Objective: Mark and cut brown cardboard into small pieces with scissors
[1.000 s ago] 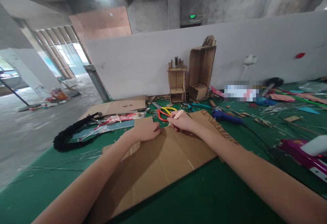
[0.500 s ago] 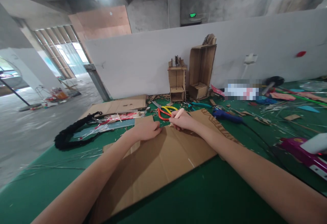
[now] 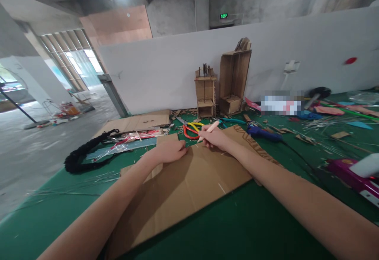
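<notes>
A large brown cardboard sheet [image 3: 189, 185] lies flat on the green table, with a short pale mark near its front edge. My right hand [image 3: 213, 136] is closed round a light-coloured pen [image 3: 212, 126], whose tip points down and left at the sheet's far edge. Beside it, my left hand [image 3: 173, 151] rests on the far edge, its fingers curled; whether anything is under them is hidden. Red-and-yellow-handled pliers [image 3: 191, 131] lie just beyond both hands. A smaller cardboard piece [image 3: 167, 138] shows behind my left wrist.
Two cardboard structures [image 3: 205, 94] [image 3: 233, 82] stand against the white partition. A black braided bundle [image 3: 74, 159] lies left. To the right are a blue glue gun [image 3: 264, 132] with a cord, scattered scraps and a magenta device [image 3: 349, 173]. Teal-handled pliers [image 3: 235, 121] lie behind.
My right hand has shifted slightly right, and the pen in it leans over more to the right. My left hand has stayed in place on the cardboard.
</notes>
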`<state>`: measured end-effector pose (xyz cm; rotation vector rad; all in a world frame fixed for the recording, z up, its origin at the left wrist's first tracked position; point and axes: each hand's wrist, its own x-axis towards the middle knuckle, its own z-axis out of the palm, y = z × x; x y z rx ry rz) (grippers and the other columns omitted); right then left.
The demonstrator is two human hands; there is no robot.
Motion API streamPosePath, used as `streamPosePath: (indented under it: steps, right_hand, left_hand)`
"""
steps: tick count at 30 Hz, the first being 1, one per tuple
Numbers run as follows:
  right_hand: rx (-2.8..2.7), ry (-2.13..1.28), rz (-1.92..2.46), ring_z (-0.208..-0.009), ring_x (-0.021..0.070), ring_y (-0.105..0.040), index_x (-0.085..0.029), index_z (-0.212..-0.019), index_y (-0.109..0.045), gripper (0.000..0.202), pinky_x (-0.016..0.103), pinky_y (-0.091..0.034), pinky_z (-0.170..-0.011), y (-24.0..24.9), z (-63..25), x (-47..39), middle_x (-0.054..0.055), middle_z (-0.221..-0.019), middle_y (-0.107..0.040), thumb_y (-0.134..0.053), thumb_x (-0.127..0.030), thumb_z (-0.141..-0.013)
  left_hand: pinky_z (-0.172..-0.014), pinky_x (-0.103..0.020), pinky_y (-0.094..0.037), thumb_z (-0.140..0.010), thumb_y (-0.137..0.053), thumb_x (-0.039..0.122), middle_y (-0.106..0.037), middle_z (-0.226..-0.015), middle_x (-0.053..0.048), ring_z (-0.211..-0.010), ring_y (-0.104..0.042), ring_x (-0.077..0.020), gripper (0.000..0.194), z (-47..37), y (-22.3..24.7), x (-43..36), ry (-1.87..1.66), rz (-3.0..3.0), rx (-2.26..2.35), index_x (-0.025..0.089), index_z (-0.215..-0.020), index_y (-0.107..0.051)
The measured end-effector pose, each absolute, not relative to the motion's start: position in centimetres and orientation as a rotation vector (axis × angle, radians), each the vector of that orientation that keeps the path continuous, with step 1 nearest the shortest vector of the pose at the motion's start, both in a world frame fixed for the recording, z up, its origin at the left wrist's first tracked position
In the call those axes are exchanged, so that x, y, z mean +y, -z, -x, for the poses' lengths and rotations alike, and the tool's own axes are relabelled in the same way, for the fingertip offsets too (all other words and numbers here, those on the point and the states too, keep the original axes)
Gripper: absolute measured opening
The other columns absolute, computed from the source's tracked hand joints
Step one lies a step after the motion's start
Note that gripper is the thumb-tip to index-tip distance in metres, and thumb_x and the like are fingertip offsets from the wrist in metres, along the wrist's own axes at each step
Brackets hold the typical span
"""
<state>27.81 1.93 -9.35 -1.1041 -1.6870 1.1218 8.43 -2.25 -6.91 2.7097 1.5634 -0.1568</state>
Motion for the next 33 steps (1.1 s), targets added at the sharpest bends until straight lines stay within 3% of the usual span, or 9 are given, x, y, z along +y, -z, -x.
streamPosePath:
  steps: [3,5,9,15,21,33]
  right_hand:
    - [-1.518,-1.072,0.988,-0.027,0.0037,-0.027,-0.023,-0.060,-0.033,0.032,0.015,-0.019,-0.028,8.2,-28.4,2.5,-0.012,-0.035,-0.032,-0.053,-0.041,-0.077]
    - [-1.476,-1.054,0.912,-0.029,0.0033,-0.023,-0.023,-0.061,-0.033,0.037,0.015,-0.018,-0.030,6.9,-29.1,2.5,-0.014,-0.035,-0.026,-0.059,-0.046,-0.073]
    - [-1.538,-1.146,0.723,-0.034,0.0041,-0.036,-0.020,-0.066,-0.045,0.032,0.016,-0.023,-0.032,4.1,-30.0,1.6,-0.009,-0.042,-0.043,-0.066,-0.045,-0.069]
    - [-1.445,-1.101,0.673,-0.029,0.0040,-0.035,-0.019,-0.062,-0.047,0.027,0.016,-0.022,-0.028,3.9,-28.9,0.8,-0.009,-0.038,-0.043,-0.055,-0.039,-0.078]
    - [-1.431,-1.104,0.713,-0.027,0.0044,-0.034,-0.020,-0.059,-0.045,0.029,0.016,-0.023,-0.027,4.9,-27.7,0.9,-0.009,-0.036,-0.041,-0.054,-0.039,-0.078]
    - [-1.490,-1.072,0.733,-0.028,0.0048,-0.033,-0.021,-0.061,-0.042,0.030,0.015,-0.024,-0.029,4.8,-27.0,0.0,-0.011,-0.036,-0.039,-0.051,-0.041,-0.081]
  left_hand:
    - [-0.067,-0.033,-0.045,-0.086,-0.031,0.042,-0.065,-0.080,-0.010,-0.073,-0.060,-0.0230,0.037,-8.5,6.3,-2.4,0.123,-2.704,1.556,0.017,-0.086,-0.059]
    - [-0.076,-0.035,-0.046,-0.086,-0.033,0.037,-0.065,-0.089,-0.010,-0.083,-0.060,-0.0234,0.033,-8.8,5.8,-2.5,-0.041,-2.712,1.496,0.016,-0.093,-0.059]
    - [-0.093,-0.034,-0.041,-0.089,-0.029,0.027,-0.061,-0.112,-0.011,-0.106,-0.054,-0.0211,0.035,-9.9,4.8,-2.3,-0.608,-2.569,1.269,0.015,-0.109,-0.056]
    - [-0.080,-0.031,-0.048,-0.079,-0.057,0.037,-0.067,-0.098,-0.009,-0.089,-0.062,-0.0191,0.036,-10.8,6.0,-1.1,-1.227,-2.013,1.098,0.013,-0.106,-0.058]
    - [-0.074,-0.030,-0.050,-0.067,-0.068,0.032,-0.068,-0.085,-0.007,-0.080,-0.063,-0.0174,0.030,-10.6,7.2,-0.7,-1.327,-1.894,1.073,0.014,-0.089,-0.058]
    - [-0.074,-0.030,-0.051,-0.072,-0.064,0.029,-0.069,-0.083,-0.005,-0.078,-0.064,-0.0172,0.019,-10.8,7.0,-1.1,-1.361,-2.020,1.048,0.016,-0.087,-0.062]
